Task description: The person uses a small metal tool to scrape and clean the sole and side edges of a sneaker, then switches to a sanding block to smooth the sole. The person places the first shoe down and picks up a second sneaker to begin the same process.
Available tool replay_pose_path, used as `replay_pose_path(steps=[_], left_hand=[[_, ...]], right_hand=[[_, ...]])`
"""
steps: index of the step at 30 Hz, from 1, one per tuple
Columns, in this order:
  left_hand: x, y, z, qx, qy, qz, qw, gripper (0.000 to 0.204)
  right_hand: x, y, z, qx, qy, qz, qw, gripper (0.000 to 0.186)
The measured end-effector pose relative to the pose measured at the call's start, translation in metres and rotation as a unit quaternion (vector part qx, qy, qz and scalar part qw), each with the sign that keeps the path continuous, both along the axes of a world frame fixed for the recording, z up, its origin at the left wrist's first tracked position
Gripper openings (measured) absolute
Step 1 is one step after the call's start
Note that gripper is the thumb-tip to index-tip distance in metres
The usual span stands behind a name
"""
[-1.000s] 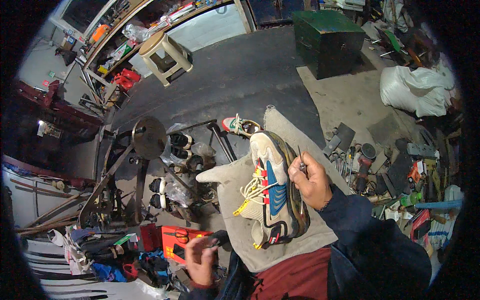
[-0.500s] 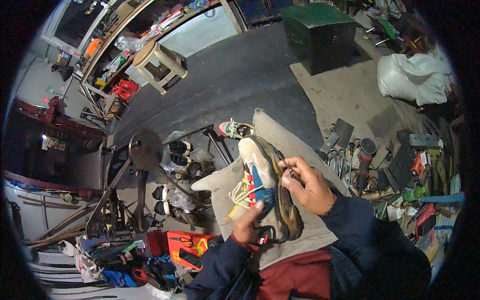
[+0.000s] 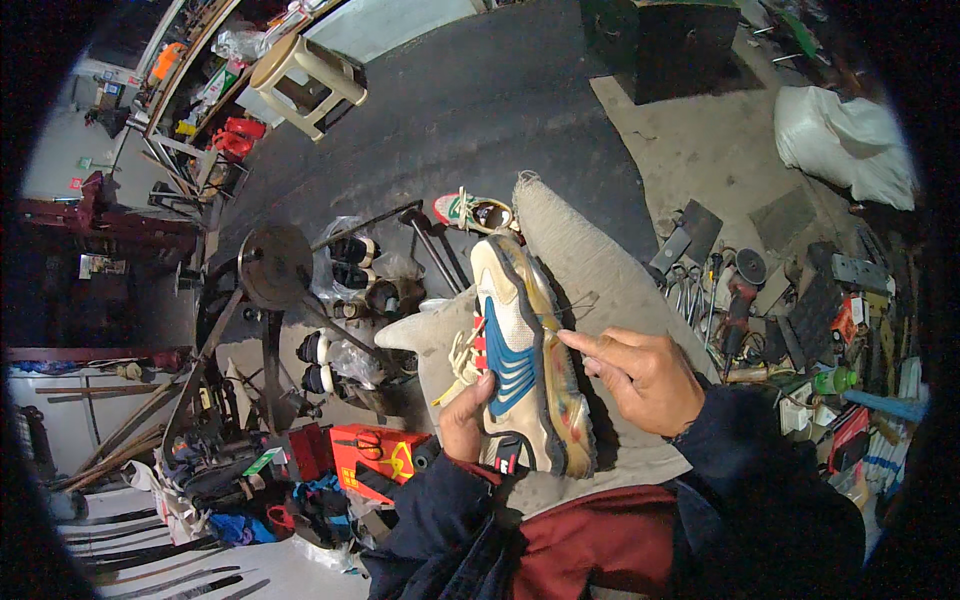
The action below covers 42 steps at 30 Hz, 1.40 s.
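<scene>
A beige sneaker [image 3: 507, 400] with blue stripes, red trim and pale laces lies tilted on its side over my lap, toe away from me, its sole edge turned to the right. My left hand [image 3: 463, 420] grips it near the heel, thumb on the upper by the laces, with the other fingers hidden. My right hand [image 3: 648, 380] is at the sole's right edge, index finger stretched toward it and the other fingers curled. What they pinch, if anything, does not show. A thin dark strand [image 3: 580, 304] loops beside the sole. Grey cloth [image 3: 600, 270] lies under the shoe.
Beyond the toe sits another sneaker [image 3: 472, 211], red and green. A metal stand with a round plate [image 3: 275, 267] rises on the left. An orange-red box [image 3: 375, 462] lies near my left arm; an angle grinder [image 3: 742, 295] and hand tools lie right. A plastic stool [image 3: 308, 85] stands farther off.
The sneaker has rolled so that more of its striped side and sole edge shows. My right hand has shifted slightly right and down, its index finger now straighter; the small dark tool it held no longer shows.
</scene>
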State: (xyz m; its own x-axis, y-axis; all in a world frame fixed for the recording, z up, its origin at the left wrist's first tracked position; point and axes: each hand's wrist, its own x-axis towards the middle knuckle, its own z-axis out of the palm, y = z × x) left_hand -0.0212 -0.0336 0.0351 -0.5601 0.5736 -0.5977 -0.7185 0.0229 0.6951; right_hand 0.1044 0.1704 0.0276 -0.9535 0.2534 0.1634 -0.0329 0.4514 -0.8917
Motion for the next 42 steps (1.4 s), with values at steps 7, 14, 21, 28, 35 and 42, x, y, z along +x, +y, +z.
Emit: replay_pose_path(steps=[7, 14, 21, 28, 35, 42], left_hand=[[0.000, 0.006, -0.003, 0.081, -0.059, 0.007, 0.995, 0.066], [0.005, 0.001, 0.001, 0.118, -0.102, -0.032, 0.987, 0.065], [-0.005, -0.007, -0.007, 0.021, 0.032, -0.212, 0.977, 0.062], [-0.010, -0.010, -0.021, 0.067, 0.133, -0.198, 0.969, 0.060], [-0.025, -0.007, -0.025, 0.012, 0.259, -0.248, 0.933, 0.056], [-0.024, -0.007, -0.025, 0.027, 0.264, -0.250, 0.931, 0.061]], right_hand=[[-0.001, 0.003, 0.002, -0.020, -0.012, 0.012, 1.000, 0.057], [-0.004, 0.012, 0.010, 0.021, -0.051, 0.041, 0.998, 0.057], [-0.036, 0.059, 0.035, -0.038, -0.184, 0.179, 0.966, 0.036], [-0.065, 0.071, 0.040, -0.046, -0.255, 0.224, 0.940, 0.029], [-0.066, 0.067, 0.025, 0.028, -0.104, 0.233, 0.966, 0.025], [-0.063, 0.055, 0.020, 0.117, -0.133, 0.191, 0.965, 0.019]])
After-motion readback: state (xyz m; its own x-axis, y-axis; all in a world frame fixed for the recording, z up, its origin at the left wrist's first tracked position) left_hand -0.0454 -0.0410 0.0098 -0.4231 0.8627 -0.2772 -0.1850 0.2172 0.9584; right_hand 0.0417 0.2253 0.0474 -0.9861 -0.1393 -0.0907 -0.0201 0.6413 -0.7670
